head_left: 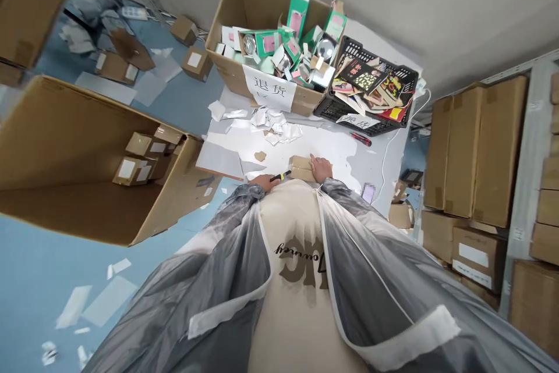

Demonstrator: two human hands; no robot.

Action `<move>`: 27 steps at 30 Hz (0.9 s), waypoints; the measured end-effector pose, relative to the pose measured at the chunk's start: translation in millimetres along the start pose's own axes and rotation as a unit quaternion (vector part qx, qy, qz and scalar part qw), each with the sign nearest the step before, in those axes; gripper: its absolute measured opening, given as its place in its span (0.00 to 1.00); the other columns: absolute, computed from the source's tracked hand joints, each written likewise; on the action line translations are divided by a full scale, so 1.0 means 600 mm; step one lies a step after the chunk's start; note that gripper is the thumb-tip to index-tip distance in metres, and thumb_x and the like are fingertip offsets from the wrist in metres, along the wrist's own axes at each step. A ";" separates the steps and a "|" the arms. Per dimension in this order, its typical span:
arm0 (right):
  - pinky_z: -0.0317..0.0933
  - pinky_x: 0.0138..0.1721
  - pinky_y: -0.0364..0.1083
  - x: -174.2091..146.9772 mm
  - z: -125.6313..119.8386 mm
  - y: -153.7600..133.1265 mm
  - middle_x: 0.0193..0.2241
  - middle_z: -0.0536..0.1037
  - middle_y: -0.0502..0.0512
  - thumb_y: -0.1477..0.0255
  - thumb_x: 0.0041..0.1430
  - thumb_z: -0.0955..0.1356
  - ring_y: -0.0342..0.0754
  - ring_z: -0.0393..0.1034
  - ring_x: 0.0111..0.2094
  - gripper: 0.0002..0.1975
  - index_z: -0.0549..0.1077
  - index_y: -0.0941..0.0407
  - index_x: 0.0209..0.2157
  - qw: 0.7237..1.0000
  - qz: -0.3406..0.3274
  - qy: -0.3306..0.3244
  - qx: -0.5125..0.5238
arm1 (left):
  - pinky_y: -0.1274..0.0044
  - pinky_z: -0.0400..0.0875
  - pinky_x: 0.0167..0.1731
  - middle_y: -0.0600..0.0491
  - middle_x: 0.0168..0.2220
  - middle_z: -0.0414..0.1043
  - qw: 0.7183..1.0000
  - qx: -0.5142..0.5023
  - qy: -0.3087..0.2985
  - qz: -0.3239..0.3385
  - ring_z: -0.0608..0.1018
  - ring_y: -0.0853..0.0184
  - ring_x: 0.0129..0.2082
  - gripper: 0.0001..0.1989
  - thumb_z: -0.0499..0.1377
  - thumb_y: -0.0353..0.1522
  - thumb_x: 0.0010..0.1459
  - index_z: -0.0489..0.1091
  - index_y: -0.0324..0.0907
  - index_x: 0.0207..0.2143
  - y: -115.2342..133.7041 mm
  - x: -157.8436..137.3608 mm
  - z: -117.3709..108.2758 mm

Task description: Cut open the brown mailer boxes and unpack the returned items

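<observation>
At the near edge of the white table, my left hand [264, 181] is closed round a utility knife [280, 176] with a black and yellow handle. The knife points right, towards a small brown cardboard box [301, 167] lying in front of my body. My right hand [322, 169] grips the right end of that box, fingers over its top. My shirt hides part of the box's near side. Just beyond the left hand lies a torn scrap of cardboard [260, 156].
Behind stand a large carton [227, 73] of green and white boxes and a black crate [371, 123] of packages. Crumpled paper [279, 128], a red-black cutter [361, 139] and a phone [368, 192] lie on the table [323, 137]. A big open carton [87, 187] is at left.
</observation>
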State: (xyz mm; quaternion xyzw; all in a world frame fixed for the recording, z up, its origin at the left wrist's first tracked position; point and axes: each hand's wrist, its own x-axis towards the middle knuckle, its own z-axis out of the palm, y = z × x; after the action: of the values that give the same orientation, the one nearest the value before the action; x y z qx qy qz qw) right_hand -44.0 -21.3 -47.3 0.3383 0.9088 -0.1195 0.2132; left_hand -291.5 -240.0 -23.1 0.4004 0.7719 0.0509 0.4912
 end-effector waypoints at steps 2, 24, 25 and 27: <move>0.65 0.72 0.56 -0.006 -0.018 0.010 0.73 0.83 0.71 0.62 0.95 0.57 0.64 0.75 0.70 0.35 0.64 0.57 0.92 0.999 -0.017 -0.014 0.024 | 0.68 0.80 0.42 0.43 0.31 0.84 1.000 -0.024 -0.006 0.005 0.88 0.50 0.39 0.25 0.64 0.55 0.79 0.80 0.47 0.36 -0.009 0.004 0.002; 0.63 0.72 0.67 -0.067 0.020 -0.074 0.78 0.73 0.86 0.54 0.92 0.61 0.74 0.67 0.70 0.41 0.61 0.66 0.91 0.986 0.159 -0.050 0.000 | 0.69 0.78 0.38 0.52 0.25 0.77 0.981 -0.194 -0.027 -0.001 0.84 0.55 0.28 0.23 0.52 0.53 0.88 0.74 0.51 0.43 -0.033 0.005 0.047; 0.62 0.73 0.68 -0.070 0.026 -0.079 0.81 0.70 0.87 0.55 0.92 0.61 0.75 0.66 0.72 0.41 0.59 0.66 0.91 0.984 0.168 -0.050 0.000 | 0.68 0.79 0.42 0.51 0.28 0.80 0.983 -0.186 -0.004 -0.006 0.88 0.52 0.33 0.21 0.55 0.53 0.87 0.75 0.51 0.46 -0.027 0.009 0.048; 0.60 0.77 0.70 -0.075 0.033 -0.086 0.86 0.62 0.87 0.56 0.93 0.59 0.76 0.63 0.77 0.42 0.56 0.67 0.93 0.984 0.173 -0.053 -0.006 | 0.67 0.80 0.48 0.46 0.37 0.87 0.983 -0.175 0.047 -0.018 0.92 0.46 0.46 0.18 0.65 0.53 0.83 0.76 0.50 0.54 -0.011 0.027 0.048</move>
State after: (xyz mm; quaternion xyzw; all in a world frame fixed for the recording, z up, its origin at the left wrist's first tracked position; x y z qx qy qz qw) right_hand -41.6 -91.9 -40.1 0.4820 0.8247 -0.0934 0.2807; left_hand -275.4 -242.9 -52.7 0.2911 0.7804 0.1952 0.5178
